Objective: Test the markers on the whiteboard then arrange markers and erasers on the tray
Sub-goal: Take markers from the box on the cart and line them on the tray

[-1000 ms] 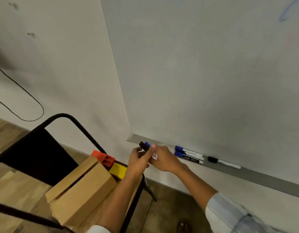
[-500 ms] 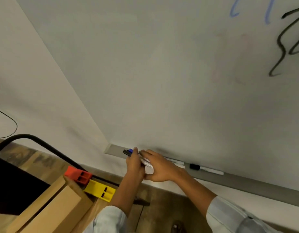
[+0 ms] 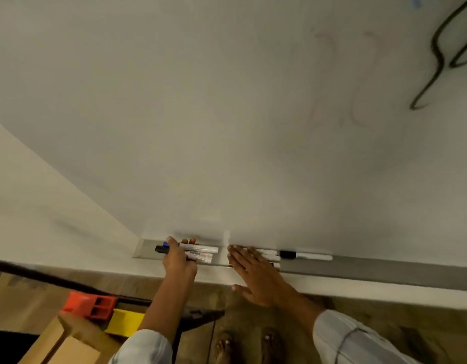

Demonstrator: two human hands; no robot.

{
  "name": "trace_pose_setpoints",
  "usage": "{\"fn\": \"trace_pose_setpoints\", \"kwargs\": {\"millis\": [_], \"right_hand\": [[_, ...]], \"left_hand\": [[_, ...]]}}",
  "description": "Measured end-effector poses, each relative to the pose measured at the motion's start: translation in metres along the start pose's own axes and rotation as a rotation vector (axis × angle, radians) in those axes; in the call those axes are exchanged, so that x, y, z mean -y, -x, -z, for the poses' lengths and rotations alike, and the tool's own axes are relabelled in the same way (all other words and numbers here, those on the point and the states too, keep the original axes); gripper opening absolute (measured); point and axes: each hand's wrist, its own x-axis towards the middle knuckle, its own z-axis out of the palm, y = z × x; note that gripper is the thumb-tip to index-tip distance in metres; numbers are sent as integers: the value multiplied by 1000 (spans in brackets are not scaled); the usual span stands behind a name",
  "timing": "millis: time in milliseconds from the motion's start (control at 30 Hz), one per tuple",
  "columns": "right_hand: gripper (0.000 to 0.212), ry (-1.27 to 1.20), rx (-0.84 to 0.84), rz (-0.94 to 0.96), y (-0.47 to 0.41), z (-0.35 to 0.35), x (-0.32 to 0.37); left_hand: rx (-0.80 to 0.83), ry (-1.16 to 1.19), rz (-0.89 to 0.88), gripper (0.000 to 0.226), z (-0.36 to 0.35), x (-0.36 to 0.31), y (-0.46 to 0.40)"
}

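My left hand (image 3: 178,261) grips two white markers (image 3: 201,253), one with a black cap and one with a blue cap, and holds them over the left end of the grey tray (image 3: 371,269) under the whiteboard (image 3: 227,114). My right hand (image 3: 253,271) is open and flat, its fingers resting on other markers (image 3: 269,254) that lie in the tray. A black-capped marker (image 3: 306,256) lies in the tray just right of that hand. A red eraser (image 3: 89,306) and a yellow eraser (image 3: 124,323) sit at lower left on the cart.
Black, faint red and blue scribbles mark the whiteboard at upper right. A cardboard box (image 3: 66,342) and a black cart frame (image 3: 43,275) stand at lower left. My bare feet (image 3: 248,345) are on the wooden floor below the tray.
My hands have separated: the left keeps the two markers at the tray's left end, the right has let go and spread flat over the markers lying in the tray. The camera tilted up and right.
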Motion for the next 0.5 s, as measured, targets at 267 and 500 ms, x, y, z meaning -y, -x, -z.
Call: {"fn": "trace_pose_setpoints", "kwargs": {"millis": [267, 500], "right_hand": [[68, 14, 66, -72, 62, -1, -57], [70, 107, 62, -99, 108, 5, -90]], "left_hand": [[6, -84, 136, 29, -20, 40, -5], [38, -126, 195, 29, -31, 83, 12]]}}
